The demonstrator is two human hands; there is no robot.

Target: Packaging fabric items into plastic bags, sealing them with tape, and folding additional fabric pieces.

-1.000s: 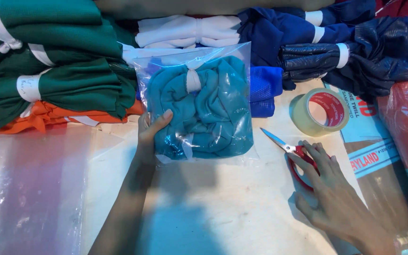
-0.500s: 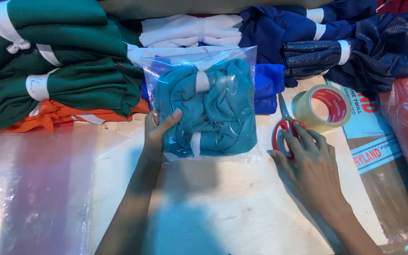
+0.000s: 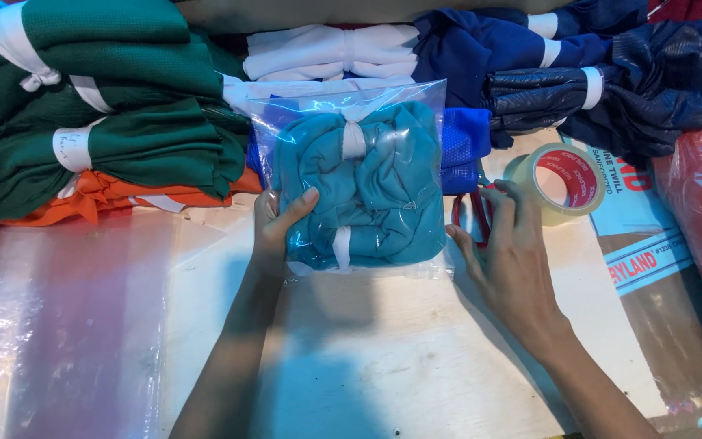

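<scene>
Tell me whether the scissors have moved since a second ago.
Yes. The scissors slid left under the right hand, from below the tape roll to beside the bagged teal cloth.

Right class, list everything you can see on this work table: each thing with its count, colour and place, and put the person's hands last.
Clear bag: one, holding bundled teal cloth, table centre.
Scissors: one, red handles, right of the bag, under the right hand.
Tape roll: one, clear with red core, right of the scissors.
Green cloth bundles: several, back left.
Orange cloth: one, under the green bundles.
White cloth: one bundle, back centre.
Blue cloth bundles: several, navy, back right.
Plastic sheets: stack, clear, left.
Table: one, pale.
Left hand: grips the bag's left edge.
Right hand: on the scissors.
</scene>
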